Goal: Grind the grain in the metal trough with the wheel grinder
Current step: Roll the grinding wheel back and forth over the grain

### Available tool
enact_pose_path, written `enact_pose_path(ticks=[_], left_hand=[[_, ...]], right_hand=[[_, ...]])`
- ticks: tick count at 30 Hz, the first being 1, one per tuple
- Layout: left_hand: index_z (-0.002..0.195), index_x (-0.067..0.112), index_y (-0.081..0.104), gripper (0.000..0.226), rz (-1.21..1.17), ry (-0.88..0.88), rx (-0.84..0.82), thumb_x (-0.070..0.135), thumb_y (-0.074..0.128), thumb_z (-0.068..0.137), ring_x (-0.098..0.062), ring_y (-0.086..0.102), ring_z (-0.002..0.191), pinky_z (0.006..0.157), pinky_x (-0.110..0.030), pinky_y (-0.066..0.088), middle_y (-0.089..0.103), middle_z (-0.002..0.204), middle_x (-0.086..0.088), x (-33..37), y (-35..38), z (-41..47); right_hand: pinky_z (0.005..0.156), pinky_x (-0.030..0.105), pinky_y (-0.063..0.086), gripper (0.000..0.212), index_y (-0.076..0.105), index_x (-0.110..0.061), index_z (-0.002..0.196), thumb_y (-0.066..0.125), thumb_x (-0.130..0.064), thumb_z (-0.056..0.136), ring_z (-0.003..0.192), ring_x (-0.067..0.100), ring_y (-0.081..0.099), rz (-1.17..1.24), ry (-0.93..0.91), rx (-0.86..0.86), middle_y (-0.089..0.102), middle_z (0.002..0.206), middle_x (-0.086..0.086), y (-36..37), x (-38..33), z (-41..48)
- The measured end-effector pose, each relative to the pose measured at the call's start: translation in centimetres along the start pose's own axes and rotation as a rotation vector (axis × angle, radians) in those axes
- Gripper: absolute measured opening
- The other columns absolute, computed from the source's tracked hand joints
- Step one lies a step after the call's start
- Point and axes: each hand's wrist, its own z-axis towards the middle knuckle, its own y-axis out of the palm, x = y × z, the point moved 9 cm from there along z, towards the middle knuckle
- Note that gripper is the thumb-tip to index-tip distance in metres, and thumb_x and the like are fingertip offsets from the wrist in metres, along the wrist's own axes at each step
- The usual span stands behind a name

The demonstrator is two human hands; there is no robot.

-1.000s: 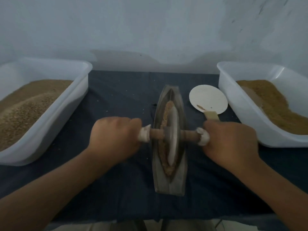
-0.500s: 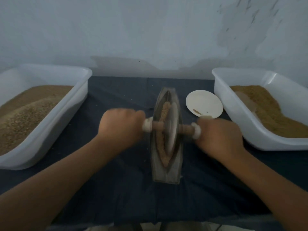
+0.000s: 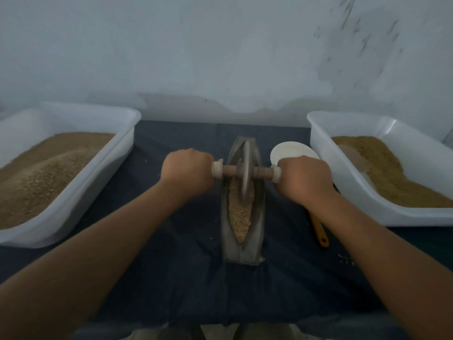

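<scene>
Left hand point(image 3: 187, 169) is fisted round one wrapped end of the wheel grinder point(image 3: 245, 168), right hand point(image 3: 304, 177) round the other. Between them the disc stands in the metal trough point(image 3: 258, 231), whose long axis runs straight away from the body. Most grain point(image 3: 239, 214) lies nearer than both hands, so the pull is probably backward.

Grain-grinding workshop: metal trough point(image 3: 257, 217), grain tubs point(image 3: 103, 173)

Visible body: bare left hand point(image 3: 187, 171) on bare, slender left forearm point(image 3: 110, 258); bare right hand point(image 3: 305, 177) on bare right forearm point(image 3: 382, 261), both uncovered to the frame edge.
</scene>
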Motion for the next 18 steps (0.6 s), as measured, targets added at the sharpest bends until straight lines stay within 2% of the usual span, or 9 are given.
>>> enact_pose_path(ticks=[2,4,6,7,9,11,13,15,18], left_hand=[[0.063,0.028,0.039,0.035,0.029,0.055,0.052,0.046,0.062,0.082,-0.02,0.053,0.051,0.052,-0.028,0.043,0.045,0.057,0.009,-0.1,-0.3,-3.7],[0.06,0.029,0.03,0.047,0.053,0.151,0.151,0.045,0.072,0.071,-0.017,0.035,0.04,0.046,-0.02,0.022,0.029,0.049,0.011,0.3,-1.5,-6.9],[0.06,0.03,0.027,0.053,0.056,0.188,0.2,0.044,0.079,0.063,-0.016,0.024,0.037,0.049,-0.017,0.01,0.019,0.049,0.012,0.3,-2.0,-7.5],[0.06,0.03,0.027,0.053,0.078,0.184,0.181,0.045,0.078,0.064,-0.015,0.024,0.038,0.049,-0.017,0.011,0.02,0.049,0.013,0.4,-1.8,-6.7],[0.06,0.03,0.031,0.044,0.123,0.152,0.108,0.047,0.07,0.071,-0.016,0.034,0.044,0.048,-0.022,0.024,0.03,0.052,0.012,0.6,-0.8,-3.2],[0.064,0.028,0.043,0.032,0.073,0.067,0.058,0.048,0.062,0.08,-0.022,0.051,0.054,0.055,-0.029,0.039,0.043,0.059,0.01,0.4,-0.5,1.1],[0.068,0.025,0.05,0.031,0.021,0.019,0.003,0.05,0.059,0.083,-0.026,0.063,0.066,0.061,-0.033,0.047,0.058,0.069,0.006,0.3,-0.1,3.8],[0.068,0.024,0.051,0.03,0.001,-0.007,-0.024,0.049,0.061,0.084,-0.025,0.062,0.067,0.062,-0.033,0.048,0.064,0.075,0.003,0.2,0.1,3.9],[0.066,0.026,0.05,0.029,-0.04,-0.016,-0.049,0.045,0.06,0.084,-0.018,0.055,0.057,0.058,-0.03,0.048,0.056,0.064,0.008,-0.9,1.3,-0.2]], right_hand=[[0.053,0.034,0.047,0.046,0.052,-0.029,0.067,0.035,-0.055,0.1,0.054,0.015,0.053,0.033,-0.06,0.058,0.053,0.06,-0.008,-0.9,-0.7,-3.9],[0.043,0.032,0.043,0.039,0.042,-0.031,0.064,0.037,-0.057,0.093,0.043,0.014,0.046,0.063,-0.128,0.12,0.044,0.052,-0.01,-1.9,-1.3,-7.3],[0.041,0.031,0.042,0.036,0.042,-0.033,0.065,0.038,-0.059,0.089,0.042,0.013,0.046,0.064,-0.145,0.122,0.044,0.052,-0.01,-1.3,-1.0,-8.1],[0.044,0.033,0.045,0.038,0.045,-0.033,0.067,0.036,-0.061,0.091,0.046,0.014,0.049,0.064,-0.123,0.094,0.048,0.055,-0.01,-0.8,-0.8,-7.3],[0.053,0.034,0.048,0.039,0.055,-0.032,0.076,0.038,-0.06,0.098,0.056,0.014,0.054,0.035,-0.055,0.024,0.054,0.064,-0.009,0.5,-0.1,-4.3],[0.055,0.031,0.041,0.037,0.062,-0.029,0.081,0.041,-0.052,0.101,0.061,0.016,0.054,0.001,-0.011,0.054,0.056,0.068,-0.007,0.8,0.3,-0.7],[0.061,0.033,0.039,0.038,0.064,-0.024,0.079,0.041,-0.046,0.099,0.068,0.021,0.059,-0.005,0.026,0.075,0.059,0.072,-0.004,0.4,0.3,2.1],[0.064,0.033,0.042,0.034,0.064,-0.023,0.076,0.044,-0.04,0.097,0.072,0.022,0.062,-0.05,0.034,0.037,0.061,0.074,-0.003,0.0,0.0,2.9],[0.066,0.035,0.05,0.028,0.061,-0.024,0.073,0.056,-0.035,0.099,0.07,0.021,0.061,-0.047,-0.038,-0.009,0.06,0.073,-0.004,-0.3,-0.4,0.3]])
